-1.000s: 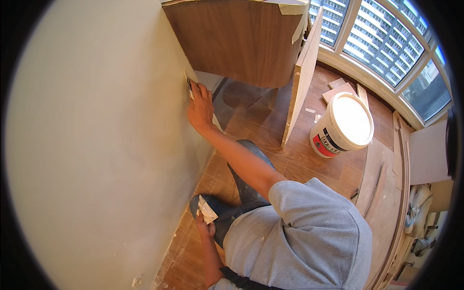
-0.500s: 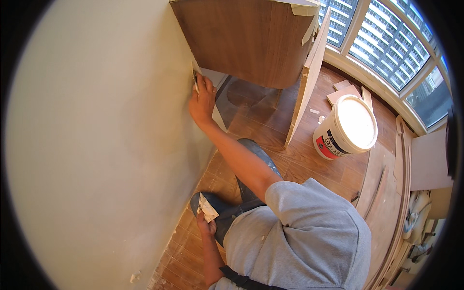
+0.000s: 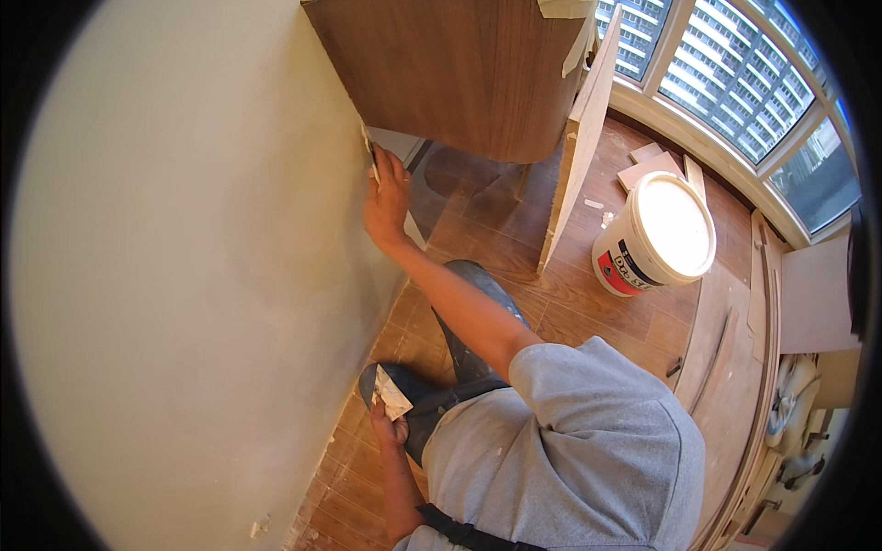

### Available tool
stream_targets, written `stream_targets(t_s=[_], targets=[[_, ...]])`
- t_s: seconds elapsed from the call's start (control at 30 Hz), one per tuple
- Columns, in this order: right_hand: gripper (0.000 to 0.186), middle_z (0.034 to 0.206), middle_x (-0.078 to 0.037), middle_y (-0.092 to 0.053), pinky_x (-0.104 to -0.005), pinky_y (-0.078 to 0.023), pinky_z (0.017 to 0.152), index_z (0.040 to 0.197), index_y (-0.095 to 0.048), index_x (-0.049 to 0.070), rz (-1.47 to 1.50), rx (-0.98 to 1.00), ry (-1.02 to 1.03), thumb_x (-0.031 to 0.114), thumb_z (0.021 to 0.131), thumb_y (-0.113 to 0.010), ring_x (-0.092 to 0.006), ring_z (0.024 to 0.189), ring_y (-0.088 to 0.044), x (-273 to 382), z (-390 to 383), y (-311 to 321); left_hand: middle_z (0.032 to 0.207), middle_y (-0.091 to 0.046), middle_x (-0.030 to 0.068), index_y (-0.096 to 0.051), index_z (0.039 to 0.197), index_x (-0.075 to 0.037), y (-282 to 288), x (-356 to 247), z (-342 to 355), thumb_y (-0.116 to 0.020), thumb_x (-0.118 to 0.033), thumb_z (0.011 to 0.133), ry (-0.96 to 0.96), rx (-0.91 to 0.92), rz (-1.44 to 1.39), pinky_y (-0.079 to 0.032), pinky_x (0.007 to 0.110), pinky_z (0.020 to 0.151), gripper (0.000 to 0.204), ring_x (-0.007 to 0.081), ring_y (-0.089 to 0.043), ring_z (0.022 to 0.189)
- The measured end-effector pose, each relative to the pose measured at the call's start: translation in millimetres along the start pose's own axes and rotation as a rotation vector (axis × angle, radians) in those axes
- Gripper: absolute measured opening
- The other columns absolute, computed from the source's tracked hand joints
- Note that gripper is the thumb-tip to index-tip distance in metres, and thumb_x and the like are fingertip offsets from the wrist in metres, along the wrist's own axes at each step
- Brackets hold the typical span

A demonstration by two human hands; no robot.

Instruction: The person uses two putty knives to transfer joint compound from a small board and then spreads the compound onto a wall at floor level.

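Note:
My right hand (image 3: 388,204) grips a thin scraper (image 3: 373,161) against the pale wall (image 3: 184,230), at its edge just below the brown wooden cabinet (image 3: 441,69). The hand partly hides the tool. Lower down, beside my bent leg, my left hand (image 3: 390,430) is closed on a flat rectangular blade (image 3: 393,393) smeared with off-white paste. A narrow pale strip (image 3: 412,230) runs along the wall's edge behind my right hand.
An upright board (image 3: 579,165) stands right of the cabinet. A white bucket (image 3: 666,225) sits on the wooden floor (image 3: 588,326), with board offcuts (image 3: 648,173) behind it. Long planks and sheets (image 3: 717,386) lie at the right, below large windows (image 3: 735,64).
My right hand and scraper have shifted a little rightward along the wall's edge near the cabinet's lower corner. The view has jiggled slightly; my left hand is nearly still.

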State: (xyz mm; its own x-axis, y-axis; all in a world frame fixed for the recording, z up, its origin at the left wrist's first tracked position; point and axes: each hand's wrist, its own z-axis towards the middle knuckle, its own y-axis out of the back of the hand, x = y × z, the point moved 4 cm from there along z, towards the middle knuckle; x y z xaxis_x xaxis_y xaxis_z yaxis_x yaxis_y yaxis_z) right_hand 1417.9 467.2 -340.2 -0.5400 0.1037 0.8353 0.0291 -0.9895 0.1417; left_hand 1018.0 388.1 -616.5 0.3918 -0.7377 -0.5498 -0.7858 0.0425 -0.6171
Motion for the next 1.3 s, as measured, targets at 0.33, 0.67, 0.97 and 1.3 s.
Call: stream_targets(t_s=[0.33, 0.67, 0.97, 1.3], targets=[[0.059, 0.137, -0.011, -0.040, -0.0433, -0.045, 0.095, 0.137, -0.045, 0.008, -0.044, 0.178, 0.014, -0.006, 0.081, -0.057, -0.0350, 0.121, -0.041, 29.5, -22.2, -17.0, 0.121, -0.062, 0.0128, -0.049, 0.127, 0.002, 15.5, 0.3, 7.8, -0.046, -0.018, 0.100, -0.006, 0.080, -0.073, -0.055, 0.036, 0.092, 0.034, 0.0234, -0.064, 0.106], [0.040, 0.132, -0.015, -0.050, -0.0399, -0.050, 0.087, 0.135, -0.048, 0.004, 0.376, 0.162, -0.648, 0.023, 0.100, -0.046, -0.0302, 0.108, -0.058, -136.2, -110.7, -7.2, 0.113, -0.066, 0.0094, -0.054, 0.121, 0.000, -2.6, 2.1, -2.6, -0.048, -0.016, 0.098, -0.033, 0.048, -0.029, -0.056, 0.031, 0.083, 0.029, 0.0197, -0.067, 0.097], [0.045, 0.126, -0.022, -0.056, -0.0440, -0.045, 0.092, 0.134, -0.047, 0.001, 0.087, 0.106, -0.900, 0.030, 0.101, -0.039, -0.0372, 0.115, -0.055, -192.8, -108.3, -37.5, 0.114, -0.066, 0.0101, -0.054, 0.121, 0.001, 7.2, -4.4, 0.2, -0.048, -0.017, 0.098, 0.015, 0.096, -0.048, -0.056, 0.032, 0.085, 0.030, 0.0203, -0.066, 0.098], [0.037, 0.117, -0.023, -0.061, -0.0456, -0.045, 0.091, 0.125, -0.056, 0.001, 0.006, -0.023, -0.509, 0.020, 0.096, -0.046, -0.0407, 0.108, -0.057, -194.7, -125.8, -20.1, 0.113, -0.066, 0.0094, -0.053, 0.121, 0.001, 27.3, -13.8, -3.6, -0.047, -0.017, 0.097, 0.035, 0.130, -0.054, -0.056, 0.033, 0.084, 0.031, 0.0206, -0.067, 0.097]])
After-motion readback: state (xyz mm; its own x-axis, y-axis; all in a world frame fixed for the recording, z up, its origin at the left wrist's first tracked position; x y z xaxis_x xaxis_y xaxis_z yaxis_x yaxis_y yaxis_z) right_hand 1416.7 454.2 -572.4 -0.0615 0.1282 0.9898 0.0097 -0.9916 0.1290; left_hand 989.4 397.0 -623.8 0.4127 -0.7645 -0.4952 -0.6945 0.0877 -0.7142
